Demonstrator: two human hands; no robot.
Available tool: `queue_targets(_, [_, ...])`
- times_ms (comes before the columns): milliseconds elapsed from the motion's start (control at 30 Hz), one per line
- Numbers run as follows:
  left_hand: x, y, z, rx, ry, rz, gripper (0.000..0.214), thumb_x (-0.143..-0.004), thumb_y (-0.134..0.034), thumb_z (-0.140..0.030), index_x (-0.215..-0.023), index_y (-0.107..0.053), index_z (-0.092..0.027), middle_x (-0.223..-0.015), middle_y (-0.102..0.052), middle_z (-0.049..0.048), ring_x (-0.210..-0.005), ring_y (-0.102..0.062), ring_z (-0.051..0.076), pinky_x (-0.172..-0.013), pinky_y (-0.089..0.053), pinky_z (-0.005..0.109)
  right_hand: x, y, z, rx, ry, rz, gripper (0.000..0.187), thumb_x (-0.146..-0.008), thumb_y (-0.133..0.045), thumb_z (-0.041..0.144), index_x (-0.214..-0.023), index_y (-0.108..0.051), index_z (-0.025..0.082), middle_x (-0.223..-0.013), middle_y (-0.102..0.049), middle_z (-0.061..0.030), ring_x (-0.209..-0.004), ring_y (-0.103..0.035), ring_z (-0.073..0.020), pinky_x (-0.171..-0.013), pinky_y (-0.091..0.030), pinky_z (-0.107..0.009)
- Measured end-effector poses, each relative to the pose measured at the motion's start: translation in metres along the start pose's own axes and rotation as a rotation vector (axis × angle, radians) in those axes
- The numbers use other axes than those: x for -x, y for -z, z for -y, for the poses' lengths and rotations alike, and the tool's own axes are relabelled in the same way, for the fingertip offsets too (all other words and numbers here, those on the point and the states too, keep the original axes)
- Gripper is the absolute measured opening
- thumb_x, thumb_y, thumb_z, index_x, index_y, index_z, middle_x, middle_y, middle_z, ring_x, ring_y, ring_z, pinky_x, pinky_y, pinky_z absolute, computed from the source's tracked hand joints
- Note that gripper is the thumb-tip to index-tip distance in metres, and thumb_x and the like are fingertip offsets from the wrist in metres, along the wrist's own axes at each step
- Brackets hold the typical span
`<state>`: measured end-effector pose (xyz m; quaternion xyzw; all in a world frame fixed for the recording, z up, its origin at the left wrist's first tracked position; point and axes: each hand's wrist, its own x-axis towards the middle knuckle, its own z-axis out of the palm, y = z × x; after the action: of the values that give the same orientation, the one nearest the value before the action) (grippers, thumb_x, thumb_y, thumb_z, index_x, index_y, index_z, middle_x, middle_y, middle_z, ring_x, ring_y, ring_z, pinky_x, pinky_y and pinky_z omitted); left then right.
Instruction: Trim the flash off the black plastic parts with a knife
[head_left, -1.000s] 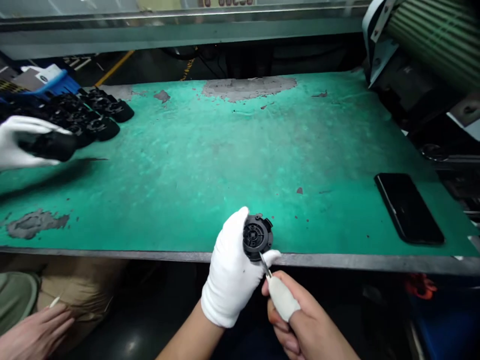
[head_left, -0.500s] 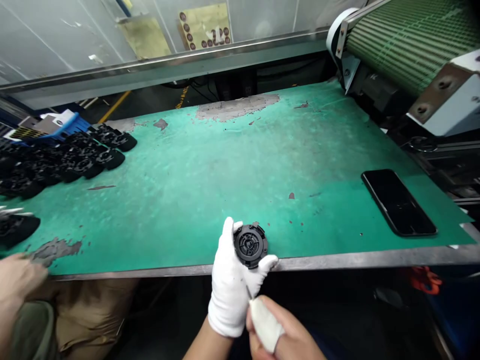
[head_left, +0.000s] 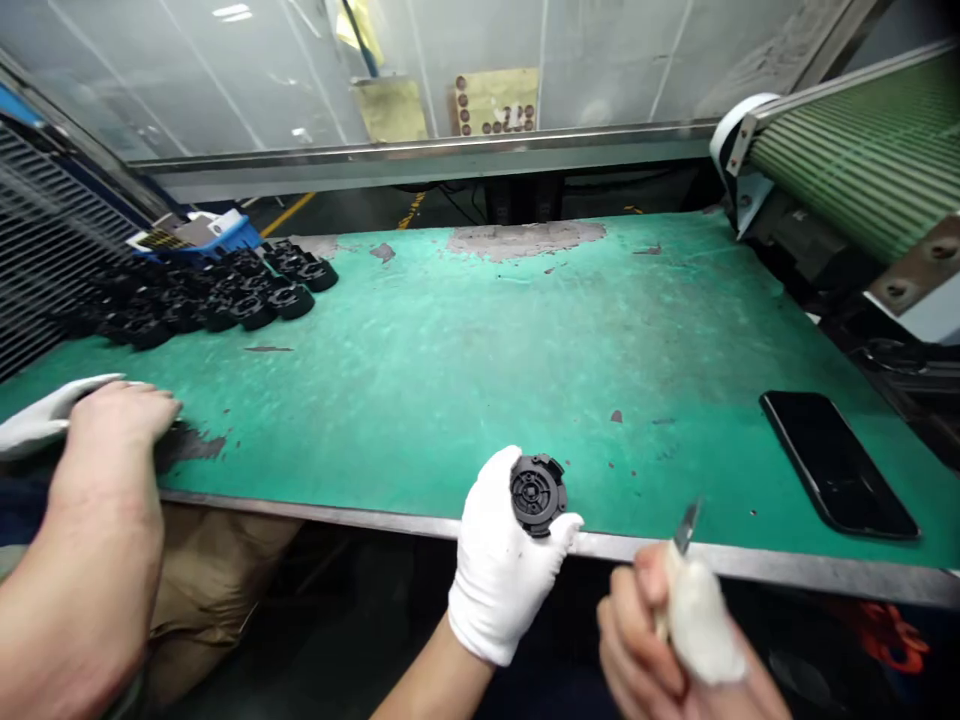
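My left hand, in a white glove, grips a round black plastic part above the near edge of the green table. My right hand is bare, with a white wrap on one finger, and is closed on a small blade whose tip points up, to the right of the part and clear of it.
A heap of black round parts lies at the far left beside a blue tray. A co-worker's bare arm and gloved hand rest at the left edge. A black phone lies right; a green conveyor stands behind it.
My right hand has drawn the blade away from the part, out to the right. The view has tilted up. The co-worker's arm has come onto the table's left edge.
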<state>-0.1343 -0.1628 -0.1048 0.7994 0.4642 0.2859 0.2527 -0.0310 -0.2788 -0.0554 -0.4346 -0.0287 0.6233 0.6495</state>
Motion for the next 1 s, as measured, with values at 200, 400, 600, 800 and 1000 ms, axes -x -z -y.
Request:
queue_targets(200, [-0.030, 0.052, 0.021, 0.209, -0.048, 0.471, 0.079, -0.088, -0.066, -0.029, -0.156, -0.024, -0.033, -0.161, -0.037, 0.0054, -0.150, -0.035, 0.025, -0.127, -0.031, 0.051, -0.013, 0.034, 0.031, 0.238, 0.144, -0.202, 0.035, -0.092, -0.062, 0.060, -0.095, -0.055, 0.026, -0.069, -0.048, 0.0043, -0.048, -0.039, -0.0097, -0.041, -0.033, -0.022])
queue_targets(400, [-0.034, 0.061, 0.038, 0.463, 0.110, 0.179, 0.066, -0.095, -0.059, -0.035, -0.153, -0.027, -0.036, -0.161, -0.037, 0.0045, -0.148, -0.038, 0.023, -0.124, -0.038, 0.047, -0.033, 0.057, 0.035, 0.964, 0.194, -0.063, 0.044, -0.100, -0.050, 0.056, -0.127, -0.064, 0.025, -0.091, -0.066, -0.0040, -0.075, -0.061, -0.0185, -0.068, -0.051, -0.031])
queue_targets(600, [-0.021, 0.030, 0.020, 0.258, 0.071, 0.163, 0.095, -0.079, -0.079, -0.052, -0.154, -0.026, -0.032, -0.161, -0.034, 0.0072, -0.150, -0.034, 0.028, -0.127, -0.032, 0.052, -0.064, 0.042, 0.059, 1.658, 0.395, 0.195, 0.040, -0.105, -0.038, 0.036, -0.135, -0.064, 0.031, -0.103, -0.071, -0.0071, -0.096, -0.065, -0.0247, -0.083, -0.052, -0.039])
queue_targets(800, [-0.018, 0.015, 0.023, 0.194, 0.097, 0.083, 0.094, -0.080, -0.077, -0.050, -0.154, -0.025, -0.028, -0.152, -0.047, 0.0101, -0.140, -0.049, 0.029, -0.120, -0.044, 0.051, -0.079, 0.040, 0.072, 1.933, 0.412, 0.320, 0.040, -0.105, -0.037, 0.031, -0.136, -0.062, 0.032, -0.097, -0.069, -0.0066, -0.087, -0.064, -0.0238, -0.075, -0.049, -0.038])
queue_targets(1000, [-0.019, 0.012, 0.025, 0.098, 0.030, 0.019, 0.088, -0.079, -0.078, -0.046, -0.151, -0.033, -0.023, -0.147, -0.052, 0.0117, -0.136, -0.052, 0.028, -0.118, -0.046, 0.048, -0.086, 0.037, 0.082, 2.049, 0.447, 0.333, 0.041, -0.101, -0.042, 0.024, -0.137, -0.058, 0.034, -0.091, -0.065, -0.0036, -0.083, -0.063, -0.0233, -0.069, -0.044, -0.035])
